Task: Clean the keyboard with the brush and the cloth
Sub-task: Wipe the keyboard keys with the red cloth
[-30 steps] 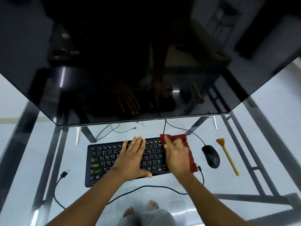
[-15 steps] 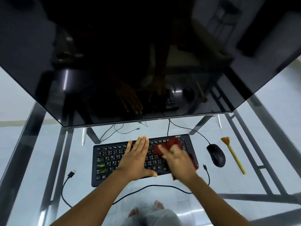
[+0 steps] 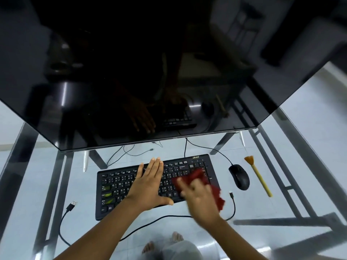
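Note:
A black keyboard (image 3: 120, 186) lies on the glass desk below the monitor. My left hand (image 3: 150, 184) rests flat on its middle keys, fingers straight and together. My right hand (image 3: 199, 196), blurred by motion, presses a red cloth (image 3: 217, 194) against the keyboard's right part. The cloth bunches under the fingers and hangs over the keyboard's right front corner. A brush (image 3: 258, 175) with a yellow handle and orange bristles lies on the glass right of the mouse, untouched.
A large dark monitor (image 3: 131, 72) hangs over the far half of the desk. A black mouse (image 3: 239, 177) sits just right of the keyboard, its cable running behind. A loose USB cable (image 3: 70, 206) lies left of the keyboard. Metal desk frame bars show through the glass (image 3: 281, 147).
My right hand has dragged the red cloth from the keyboard's far right edge toward the centre keys and back toward its right front corner. My left hand stays flat on the keys.

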Available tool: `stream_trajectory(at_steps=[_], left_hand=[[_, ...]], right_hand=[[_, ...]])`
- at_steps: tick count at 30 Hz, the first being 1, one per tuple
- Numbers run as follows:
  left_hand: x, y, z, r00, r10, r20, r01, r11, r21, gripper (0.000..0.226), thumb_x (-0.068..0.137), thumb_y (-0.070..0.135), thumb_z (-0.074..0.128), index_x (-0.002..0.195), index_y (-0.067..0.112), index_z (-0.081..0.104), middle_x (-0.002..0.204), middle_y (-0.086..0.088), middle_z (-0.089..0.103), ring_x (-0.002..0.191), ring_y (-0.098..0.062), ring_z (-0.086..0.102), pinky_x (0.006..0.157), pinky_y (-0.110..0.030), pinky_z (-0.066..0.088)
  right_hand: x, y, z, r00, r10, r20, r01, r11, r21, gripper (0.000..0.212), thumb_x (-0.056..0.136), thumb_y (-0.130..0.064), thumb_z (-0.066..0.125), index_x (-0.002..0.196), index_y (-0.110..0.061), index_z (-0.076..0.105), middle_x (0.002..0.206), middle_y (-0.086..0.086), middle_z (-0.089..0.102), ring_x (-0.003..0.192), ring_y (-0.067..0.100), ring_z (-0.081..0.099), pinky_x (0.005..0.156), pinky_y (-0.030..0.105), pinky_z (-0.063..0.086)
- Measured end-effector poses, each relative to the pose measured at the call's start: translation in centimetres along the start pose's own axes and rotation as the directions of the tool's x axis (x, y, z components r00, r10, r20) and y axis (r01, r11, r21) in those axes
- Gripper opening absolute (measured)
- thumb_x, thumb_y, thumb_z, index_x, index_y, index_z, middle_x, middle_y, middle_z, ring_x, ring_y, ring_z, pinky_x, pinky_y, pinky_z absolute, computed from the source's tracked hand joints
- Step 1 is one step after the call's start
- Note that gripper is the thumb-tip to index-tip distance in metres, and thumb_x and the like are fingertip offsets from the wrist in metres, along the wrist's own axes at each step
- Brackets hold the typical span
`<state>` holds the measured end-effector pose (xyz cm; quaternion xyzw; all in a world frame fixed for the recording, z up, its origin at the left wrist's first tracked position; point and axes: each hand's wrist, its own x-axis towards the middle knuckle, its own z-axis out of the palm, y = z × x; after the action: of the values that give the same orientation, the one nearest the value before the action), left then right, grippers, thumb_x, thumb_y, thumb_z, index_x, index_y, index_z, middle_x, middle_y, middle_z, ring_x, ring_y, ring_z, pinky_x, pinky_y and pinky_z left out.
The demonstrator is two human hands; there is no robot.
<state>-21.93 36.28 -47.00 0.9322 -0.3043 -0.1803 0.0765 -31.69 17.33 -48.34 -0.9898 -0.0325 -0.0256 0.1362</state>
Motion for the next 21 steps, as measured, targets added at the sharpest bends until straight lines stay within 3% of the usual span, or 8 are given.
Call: stream_trajectory(at_steps=[2,3,7,12,14,16,18,21], left_hand=[[0.0,0.1,-0.1,1.0,0.003,0.005,-0.003,1.0,0.008,0.132,0.061,0.09,0.042,0.149,0.012,-0.019,0.155,-0.003,-0.029,0.141,-0.017,-0.031,0.117,-0.048,-0.013],[0.0,0.1,-0.2,1.0,0.003,0.009,-0.004,1.0,0.004,0.132,0.062,0.09,0.042,0.149,0.013,-0.02,0.155,-0.002,-0.03,0.14,-0.017,-0.031,0.117,-0.048,-0.013],[-0.1,0.2,-0.2,1.0,0.004,0.014,-0.004,1.0,0.001,0.131,0.063,0.089,0.043,0.149,0.013,-0.02,0.155,-0.002,-0.03,0.14,-0.017,-0.032,0.117,-0.047,-0.013],[0.1,0.1,-0.2,1.0,0.011,0.001,-0.011,1.0,-0.007,0.134,0.06,0.091,0.042,0.149,0.012,-0.017,0.155,-0.003,-0.028,0.141,-0.018,-0.03,0.116,-0.047,-0.015],[0.1,0.2,-0.2,1.0,0.006,0.015,-0.006,1.0,0.004,0.136,0.055,0.094,0.035,0.149,0.012,-0.019,0.155,-0.003,-0.029,0.14,-0.018,-0.031,0.117,-0.047,-0.014],[0.1,0.2,-0.2,1.0,-0.002,0.012,0.001,1.0,0.006,0.135,0.051,0.095,0.026,0.149,0.013,-0.019,0.155,-0.003,-0.029,0.14,-0.017,-0.031,0.117,-0.047,-0.014],[0.1,0.1,-0.2,1.0,0.001,0.011,-0.001,1.0,0.008,0.136,0.048,0.095,0.021,0.148,0.013,-0.019,0.156,-0.003,-0.028,0.141,-0.018,-0.031,0.116,-0.046,-0.016],[0.2,0.1,-0.1,1.0,0.0,-0.003,0.0,1.0,0.021,0.136,0.047,0.095,0.019,0.149,0.012,-0.018,0.156,-0.004,-0.026,0.141,-0.019,-0.029,0.115,-0.045,-0.017]], right_hand=[[-0.2,-0.6,-0.8,0.973,-0.202,0.114,0.204,0.979,-0.007,0.045,0.095,-0.021,0.04,0.135,-0.041,0.042,0.107,-0.004,0.056,0.088,0.019,0.059,0.072,0.031,0.05],[0.6,0.5,-1.5,0.98,-0.162,0.114,0.16,0.987,0.027,0.041,0.097,-0.026,0.04,0.133,-0.045,0.043,0.106,-0.007,0.055,0.088,0.018,0.058,0.072,0.029,0.049],[2.5,4.1,-1.9,0.918,0.38,-0.114,-0.366,0.922,0.126,0.04,0.099,-0.039,0.034,0.137,-0.038,0.045,0.093,-0.001,0.048,0.069,0.023,0.057,0.061,0.03,0.052],[2.4,-1.1,-1.1,0.995,-0.09,0.046,0.086,0.993,0.087,0.044,0.097,-0.027,0.03,0.138,-0.042,0.04,0.108,-0.001,0.053,0.09,0.022,0.052,0.076,0.038,0.049],[3.9,1.5,-2.0,0.995,0.092,-0.025,-0.089,0.99,0.113,0.044,0.096,-0.035,0.026,0.134,-0.046,0.045,0.104,-0.004,0.047,0.084,0.018,0.045,0.075,0.032,0.046],[5.3,2.9,-2.0,0.899,0.4,-0.178,-0.379,0.914,0.141,0.041,0.095,-0.034,0.034,0.13,-0.035,0.057,0.095,0.004,0.049,0.068,0.023,0.048,0.07,0.036,0.053],[6.2,1.1,-1.2,0.911,0.369,-0.184,-0.352,0.928,0.12,0.034,0.093,-0.023,0.051,0.125,-0.022,0.063,0.087,0.007,0.054,0.058,0.024,0.052,0.065,0.038,0.055],[5.9,-1.2,-0.5,0.991,0.093,-0.096,-0.091,0.996,0.02,0.033,0.09,-0.023,0.062,0.123,-0.023,0.064,0.086,0.004,0.054,0.057,0.021,0.055,0.062,0.031,0.053]])
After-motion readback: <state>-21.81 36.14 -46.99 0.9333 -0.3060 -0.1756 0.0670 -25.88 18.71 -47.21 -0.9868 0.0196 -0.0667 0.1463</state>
